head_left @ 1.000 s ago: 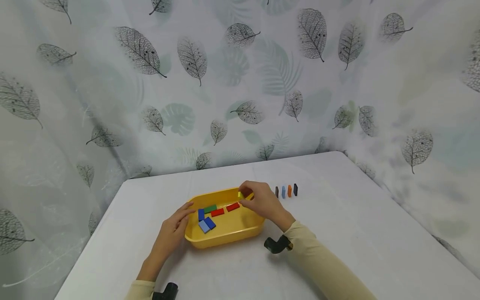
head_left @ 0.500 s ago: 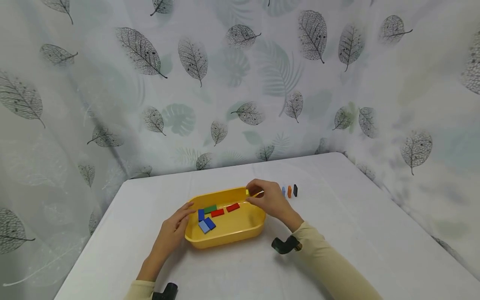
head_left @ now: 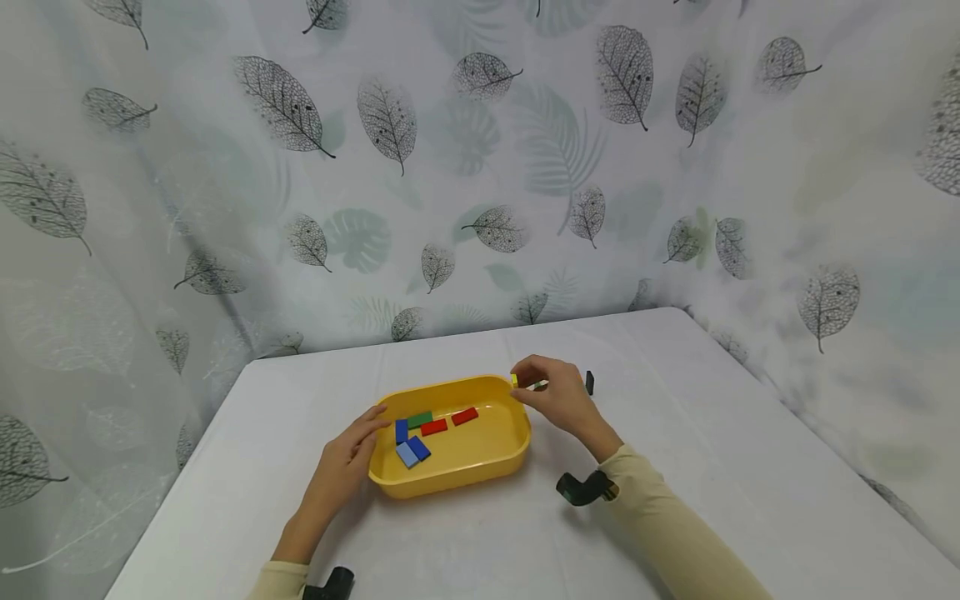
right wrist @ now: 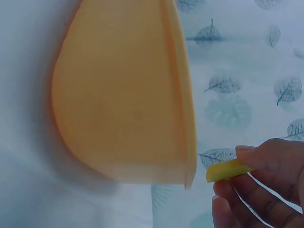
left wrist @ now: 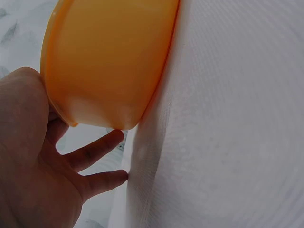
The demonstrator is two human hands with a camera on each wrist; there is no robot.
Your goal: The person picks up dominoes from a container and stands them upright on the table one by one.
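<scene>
A yellow domino (head_left: 514,381) is pinched between the thumb and fingertips of my right hand (head_left: 561,398), raised just off the right end of the yellow tub (head_left: 450,481). In the right wrist view the yellow domino (right wrist: 227,170) lies apart from the tub's rim (right wrist: 190,142). My left hand (head_left: 341,467) rests against the tub's left end with extended fingers; in the left wrist view, two spread fingers (left wrist: 97,151) reach below the tub wall (left wrist: 109,66). Inside the tub lie red dominoes (head_left: 434,427), a green domino (head_left: 420,420) and blue dominoes (head_left: 418,448).
Behind my right hand a black domino (head_left: 589,383) stands upright on the white table (head_left: 720,467); my hand hides the others of that row. A leaf-patterned curtain (head_left: 465,167) hangs behind and on both sides of the table.
My right hand has carried the yellow domino rightward from over the tub to beyond its right rim, covering more of the standing dominoes. My left hand has stayed in place.
</scene>
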